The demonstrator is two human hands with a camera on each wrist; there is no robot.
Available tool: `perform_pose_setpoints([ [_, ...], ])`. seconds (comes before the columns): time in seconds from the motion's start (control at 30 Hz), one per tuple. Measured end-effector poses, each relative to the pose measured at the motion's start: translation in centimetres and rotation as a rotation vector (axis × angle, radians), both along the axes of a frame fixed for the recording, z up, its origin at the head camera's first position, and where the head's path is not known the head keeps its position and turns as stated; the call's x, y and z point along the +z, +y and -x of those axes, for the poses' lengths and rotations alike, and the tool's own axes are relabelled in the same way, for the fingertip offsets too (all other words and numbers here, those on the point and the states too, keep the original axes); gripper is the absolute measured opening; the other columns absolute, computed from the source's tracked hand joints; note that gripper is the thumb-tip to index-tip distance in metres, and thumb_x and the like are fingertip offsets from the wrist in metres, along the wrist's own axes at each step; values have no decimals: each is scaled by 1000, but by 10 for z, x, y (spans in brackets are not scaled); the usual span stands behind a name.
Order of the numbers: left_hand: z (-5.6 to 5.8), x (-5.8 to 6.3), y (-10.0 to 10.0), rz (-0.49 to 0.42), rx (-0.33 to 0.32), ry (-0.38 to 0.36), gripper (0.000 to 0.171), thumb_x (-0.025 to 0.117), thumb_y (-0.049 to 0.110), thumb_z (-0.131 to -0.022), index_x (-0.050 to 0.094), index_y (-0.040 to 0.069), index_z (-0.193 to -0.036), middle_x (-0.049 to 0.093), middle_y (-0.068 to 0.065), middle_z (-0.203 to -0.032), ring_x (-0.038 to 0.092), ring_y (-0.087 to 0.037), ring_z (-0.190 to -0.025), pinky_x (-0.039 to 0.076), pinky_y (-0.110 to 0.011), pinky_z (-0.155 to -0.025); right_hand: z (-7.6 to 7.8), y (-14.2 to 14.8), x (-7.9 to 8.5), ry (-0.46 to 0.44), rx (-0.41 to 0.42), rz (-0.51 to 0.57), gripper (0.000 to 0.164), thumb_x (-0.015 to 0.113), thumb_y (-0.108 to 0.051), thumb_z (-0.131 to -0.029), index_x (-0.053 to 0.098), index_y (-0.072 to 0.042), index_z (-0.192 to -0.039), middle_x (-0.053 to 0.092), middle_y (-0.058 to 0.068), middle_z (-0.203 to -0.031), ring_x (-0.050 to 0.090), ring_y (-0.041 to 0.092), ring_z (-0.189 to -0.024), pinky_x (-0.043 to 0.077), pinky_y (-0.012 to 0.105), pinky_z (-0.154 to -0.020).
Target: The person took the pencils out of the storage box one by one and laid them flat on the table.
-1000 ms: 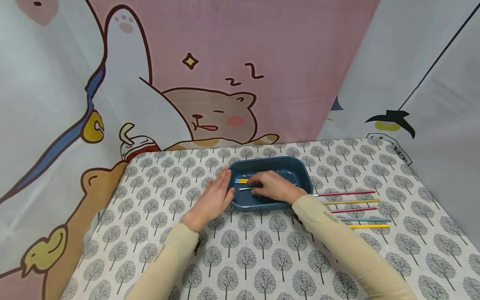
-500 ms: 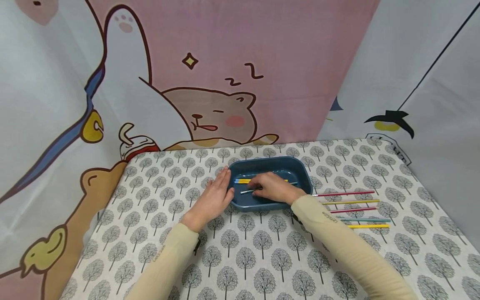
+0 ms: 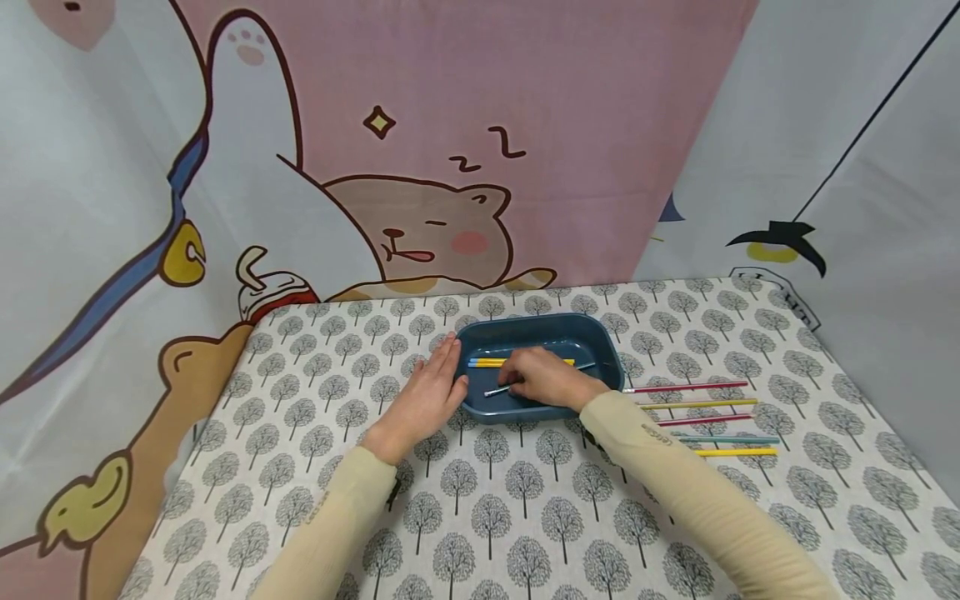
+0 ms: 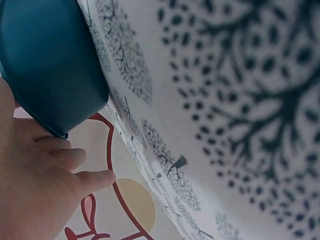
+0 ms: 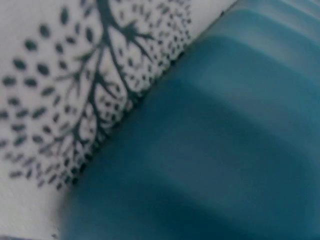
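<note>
Stick (image 3: 498, 390) is shifting nearer you | your right grip (image 3: 546, 377) is pinching it | your left grip (image 3: 424, 400) is resting, straight-fingered, against tray (image 3: 517, 413)

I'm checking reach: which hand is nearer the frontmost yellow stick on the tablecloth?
Right. The right hand is in the blue tray, left of that yellow stick; the left hand is farther left, at the tray's left end.
</note>
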State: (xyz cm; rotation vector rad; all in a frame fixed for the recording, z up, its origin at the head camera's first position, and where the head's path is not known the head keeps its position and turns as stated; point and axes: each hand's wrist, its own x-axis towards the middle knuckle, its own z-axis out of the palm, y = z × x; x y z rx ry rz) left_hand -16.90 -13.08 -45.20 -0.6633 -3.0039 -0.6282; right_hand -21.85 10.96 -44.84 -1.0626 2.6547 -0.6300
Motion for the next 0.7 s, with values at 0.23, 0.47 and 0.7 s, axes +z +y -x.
perform_pose_setpoints([
  [0.23,0,0,0,3,-2,-5,64,41,31,-111,23,-2,-163,16,-17,-171,22,-36,-156,26,-64,-120,0,0,-2,-9,-1,5,16,74,-6,-95,80,-10,-110,73,2,-106,68,18,-99,58,38,-89],
  [0.47,0,-1,0,9,2,-6,64,42,31,-111,22,-1,-163,14,-15,-172,22,-36,-156,27,-63,-120,1,1,-1,-12,2,3,16,73,-7,-97,81,-12,-109,73,0,-107,67,18,-102,57,39,-92],
  [0.7,1,-1,0,4,4,-5,64,43,30,-111,22,-1,-163,14,-14,-172,21,-35,-156,27,-63,-120,0,3,3,35,26,64,15,74,-8,-96,82,-12,-108,74,1,-106,69,19,-102,57,39,-93],
])
